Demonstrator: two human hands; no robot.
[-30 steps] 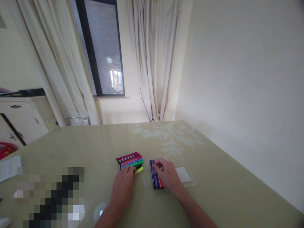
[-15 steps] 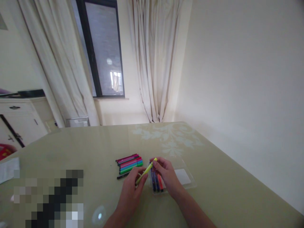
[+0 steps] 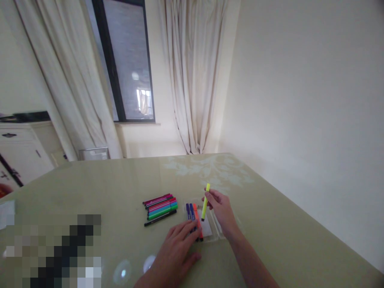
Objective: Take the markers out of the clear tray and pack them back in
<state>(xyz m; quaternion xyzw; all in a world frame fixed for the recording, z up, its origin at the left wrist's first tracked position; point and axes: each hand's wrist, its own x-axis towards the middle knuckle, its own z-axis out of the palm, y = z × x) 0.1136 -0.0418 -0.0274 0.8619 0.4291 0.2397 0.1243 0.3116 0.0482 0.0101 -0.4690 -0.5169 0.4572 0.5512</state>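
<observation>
Between the thumb and fingers of my right hand (image 3: 221,208) is a yellow marker (image 3: 205,207), tilted steeply with its dark end down over a clear plastic case (image 3: 215,232). In the case's left side lie two dark blue markers (image 3: 190,209) and an orange marker (image 3: 195,211), side by side. My left hand (image 3: 181,244) rests over their near ends, fingers stretched out and touching them, hiding part of them. A whitish card (image 3: 206,227) shows in the case beside the orange marker.
Left of the case lies a row of several markers in pink, red, blue and green (image 3: 162,208), with a black marker (image 3: 160,218) nearest me. The glass-topped table (image 3: 120,188) meets the wall on the right. A pale paper (image 3: 6,214) sits at the far left.
The yellow marker has left my left hand and is now only in my right, turned more upright and moved right. My left hand has opened and come down on the markers in the case.
</observation>
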